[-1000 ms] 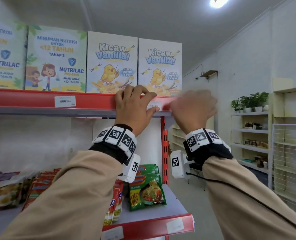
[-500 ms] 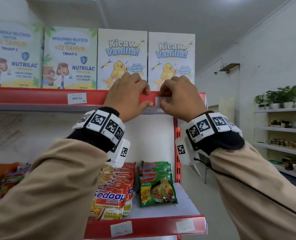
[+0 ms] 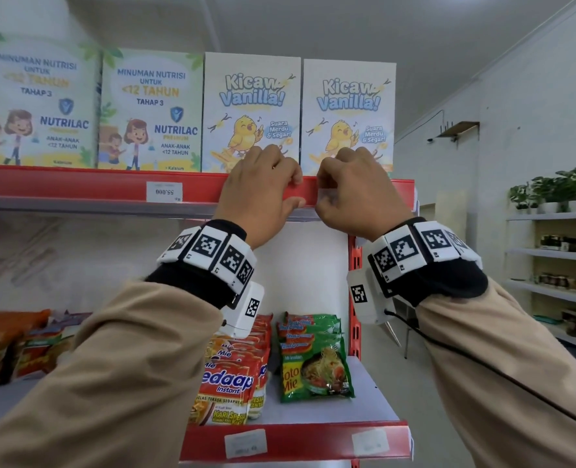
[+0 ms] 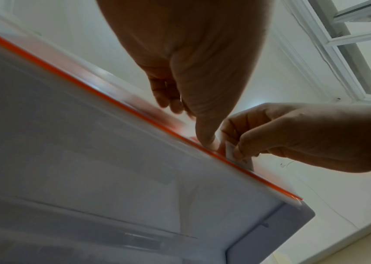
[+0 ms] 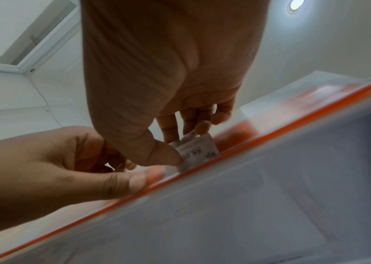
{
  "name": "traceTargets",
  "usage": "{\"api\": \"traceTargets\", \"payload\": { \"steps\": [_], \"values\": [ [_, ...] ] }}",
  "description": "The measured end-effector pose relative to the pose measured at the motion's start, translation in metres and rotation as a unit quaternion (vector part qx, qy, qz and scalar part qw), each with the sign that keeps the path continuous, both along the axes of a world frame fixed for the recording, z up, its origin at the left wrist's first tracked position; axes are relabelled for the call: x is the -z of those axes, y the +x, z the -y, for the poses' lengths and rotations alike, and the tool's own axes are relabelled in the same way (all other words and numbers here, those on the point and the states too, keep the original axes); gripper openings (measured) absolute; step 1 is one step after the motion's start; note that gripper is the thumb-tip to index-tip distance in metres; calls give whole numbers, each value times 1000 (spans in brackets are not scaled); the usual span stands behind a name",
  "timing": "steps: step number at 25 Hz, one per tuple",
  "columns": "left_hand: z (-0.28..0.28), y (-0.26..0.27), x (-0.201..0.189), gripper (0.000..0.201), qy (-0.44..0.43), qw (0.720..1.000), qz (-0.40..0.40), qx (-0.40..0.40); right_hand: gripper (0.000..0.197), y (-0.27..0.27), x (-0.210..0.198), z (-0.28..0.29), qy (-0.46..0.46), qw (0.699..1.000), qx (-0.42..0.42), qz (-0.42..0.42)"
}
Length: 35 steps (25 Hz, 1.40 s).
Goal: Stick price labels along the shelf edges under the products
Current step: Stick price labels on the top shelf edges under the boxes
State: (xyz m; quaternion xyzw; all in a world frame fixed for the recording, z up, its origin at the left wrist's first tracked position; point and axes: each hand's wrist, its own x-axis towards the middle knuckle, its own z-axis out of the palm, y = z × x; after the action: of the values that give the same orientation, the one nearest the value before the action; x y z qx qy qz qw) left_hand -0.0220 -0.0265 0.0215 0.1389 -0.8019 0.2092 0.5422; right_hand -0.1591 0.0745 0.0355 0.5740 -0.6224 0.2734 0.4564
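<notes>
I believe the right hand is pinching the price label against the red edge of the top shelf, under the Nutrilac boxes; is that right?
Not quite: the right hand pinches the price label at the top shelf edge under the Kicaw Vanilla boxes, as the head view shows.

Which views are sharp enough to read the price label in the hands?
Head view: sharp, evenly lit, but the right hand hides most of the price label. Right wrist view: the label shows partly legible digits; the shelf edge is blurred. Left wrist view: the label is edge-on and unreadable, and the left hand is backlit.
</notes>
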Motion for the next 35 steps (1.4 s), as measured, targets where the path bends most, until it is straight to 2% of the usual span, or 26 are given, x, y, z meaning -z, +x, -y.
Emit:
{"api": "traceTargets", "payload": {
  "steps": [4, 6, 9, 12, 16, 19, 20, 21, 25, 29, 31, 35],
  "values": [
    [-2, -3, 4, 28, -11, 1000, -11, -24, 18, 2, -6, -3, 33, 999, 6, 8],
    [-3, -4, 4, 27, -7, 1000, -11, -23, 12, 4, -12, -5, 58, 997, -15, 49],
    [-3, -4, 2, 26, 5, 1000, -12, -24, 4, 2, -22, -11, 42, 978, -118, 165],
    [-3, -5, 5, 24, 28, 999, -24, -11, 4, 2, -23, -16, -26, 950, -214, 226],
    [-1, -5, 8, 19, 48, 995, -65, 57, 19, 9, -9, -7, -116, 878, -326, 331],
    [0, -5, 4, 31, 85, 986, -88, 114, 22, 16, 4, 1, -124, 790, -425, 424],
    [0, -4, 3, 32, 93, 983, -91, 127, 22, 18, 7, 4, -121, 768, -450, 440],
    [0, -4, 2, 32, 96, 982, -91, 134, 21, 19, 10, 6, -118, 762, -459, 441],
    [4, -5, 5, 24, 71, 991, -75, 90, 16, 24, 19, 11, -121, 819, -423, 368],
    [1, -3, 8, 21, 49, 994, -66, 67, 7, 17, 19, 9, -147, 909, -306, 242],
    [0, 1, 5, 22, 39, 997, -46, 51, 10, 12, 15, 8, -158, 920, -279, 226],
    [9, 19, -2, 25, 14, 999, 11, -34, 10, 11, 3, 9, -244, 894, -304, 220]
  ]
}}
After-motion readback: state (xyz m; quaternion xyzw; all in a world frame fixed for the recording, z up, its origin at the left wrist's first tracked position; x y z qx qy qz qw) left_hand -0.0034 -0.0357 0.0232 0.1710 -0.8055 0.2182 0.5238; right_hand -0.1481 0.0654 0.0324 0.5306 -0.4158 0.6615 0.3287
